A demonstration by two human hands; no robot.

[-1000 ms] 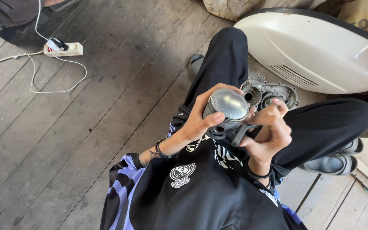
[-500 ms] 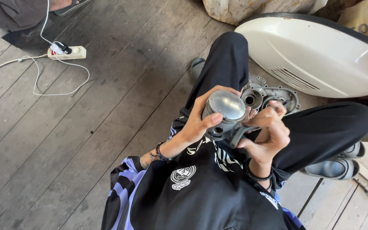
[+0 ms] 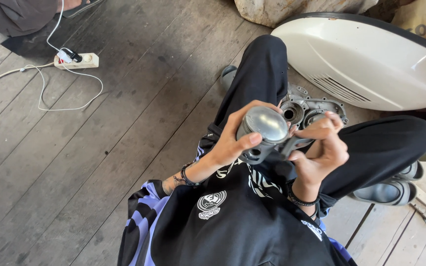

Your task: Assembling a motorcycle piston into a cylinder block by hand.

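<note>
Holding a grey metal piston [image 3: 264, 129] above our lap, our left hand [image 3: 232, 140] wraps it while our right hand [image 3: 321, 148] pinches a dark part [image 3: 288, 146] we cannot identify. Below lie wooden floorboards [image 3: 124, 148], an engine casing [image 3: 304, 108], a white scooter panel [image 3: 371, 64], and a power strip [image 3: 77, 60] at the floor's far left edge.

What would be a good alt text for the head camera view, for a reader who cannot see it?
A seated person in black trousers holds a round grey metal piston in the left hand while the right hand works a dark tool against its side. Below lie a metal engine casing on the wooden floor, a white curved panel and a power strip.
</note>
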